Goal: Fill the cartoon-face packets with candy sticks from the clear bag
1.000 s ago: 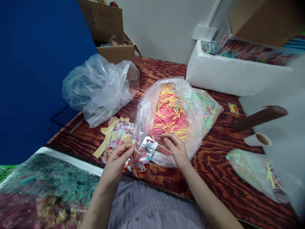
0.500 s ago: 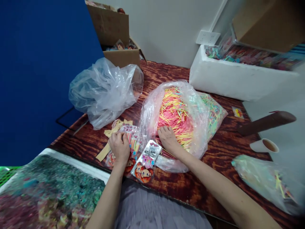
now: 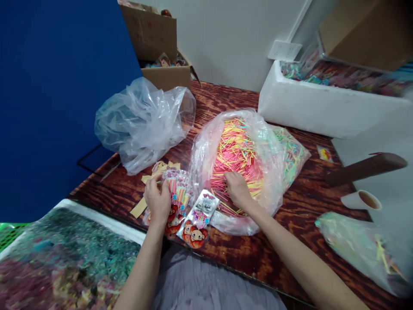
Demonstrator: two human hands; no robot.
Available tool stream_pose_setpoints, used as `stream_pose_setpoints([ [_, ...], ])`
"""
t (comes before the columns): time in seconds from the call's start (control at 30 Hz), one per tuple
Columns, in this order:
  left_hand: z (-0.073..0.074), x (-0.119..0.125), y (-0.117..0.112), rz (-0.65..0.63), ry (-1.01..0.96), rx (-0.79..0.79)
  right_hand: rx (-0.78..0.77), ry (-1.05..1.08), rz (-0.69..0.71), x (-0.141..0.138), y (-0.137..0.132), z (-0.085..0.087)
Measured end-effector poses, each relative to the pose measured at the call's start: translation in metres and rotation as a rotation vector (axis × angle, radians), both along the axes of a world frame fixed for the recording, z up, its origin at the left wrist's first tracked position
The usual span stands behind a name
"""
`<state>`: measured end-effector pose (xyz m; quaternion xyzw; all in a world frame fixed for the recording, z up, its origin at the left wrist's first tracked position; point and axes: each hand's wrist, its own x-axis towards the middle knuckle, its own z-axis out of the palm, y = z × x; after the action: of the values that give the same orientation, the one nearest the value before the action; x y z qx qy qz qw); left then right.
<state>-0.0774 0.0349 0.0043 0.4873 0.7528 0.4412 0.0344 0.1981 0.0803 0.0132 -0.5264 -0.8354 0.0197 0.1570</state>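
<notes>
A big clear plastic bag [image 3: 271, 172] full of thin pink, yellow and green sticks [image 3: 237, 150] lies open in the middle of the wooden table [image 3: 303, 215]. My right hand [image 3: 238, 189] reaches into its mouth, fingers curled in among the sticks. My left hand [image 3: 158, 199] is closed on a small printed packet with coloured sticks inside [image 3: 177, 193], on top of a little pile of such packets. One more packet with a cartoon face [image 3: 197, 221] lies flat between my hands, near the table's front edge.
A crumpled clear bag [image 3: 142, 120] and an open cardboard box [image 3: 161, 56] lie at the back left. A white foam box [image 3: 319, 107] of packets stands back right. A brown roll [image 3: 364, 168], a paper cup [image 3: 363, 200] and another bag [image 3: 361, 249] are at right; a foam tray [image 3: 64, 258] near left.
My right hand let the cartoon packet lie on the table and went into the big bag of sticks. My left hand moved left onto the packet pile.
</notes>
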Motion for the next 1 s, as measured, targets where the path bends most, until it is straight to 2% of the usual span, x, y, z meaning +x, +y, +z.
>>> stream_pose_setpoints([
  [0.1,0.01,0.007,-0.007,0.019,0.076,-0.005,0.001,0.221,-0.052,0.007,0.001,0.01],
  [0.2,0.021,0.023,-0.017,-0.042,0.108,0.023,-0.075,0.584,-0.135,0.014,0.001,0.026],
  [0.3,0.028,0.048,-0.026,-0.186,0.069,0.075,-0.253,0.952,-0.167,0.018,-0.003,0.037],
  [0.4,0.031,0.077,-0.032,-0.398,-0.013,0.076,-0.44,1.154,-0.17,0.018,-0.012,0.035],
  [0.47,0.033,0.096,-0.033,-0.534,-0.062,0.042,-0.509,1.17,-0.181,0.018,-0.022,0.027],
  [0.57,0.034,0.118,-0.034,-0.681,-0.134,-0.006,-0.526,1.147,-0.219,0.017,-0.04,0.011],
  [0.8,0.022,0.149,-0.034,-0.796,-0.237,-0.033,-0.419,1.088,-0.183,0.011,-0.077,-0.021],
  [0.9,0.017,0.157,-0.036,-0.892,-0.25,-0.047,-0.374,1.048,-0.176,0.008,-0.087,-0.027],
  [1.0,0.016,0.161,-0.04,-0.93,-0.259,-0.029,-0.377,1.029,-0.158,0.008,-0.092,-0.028],
])
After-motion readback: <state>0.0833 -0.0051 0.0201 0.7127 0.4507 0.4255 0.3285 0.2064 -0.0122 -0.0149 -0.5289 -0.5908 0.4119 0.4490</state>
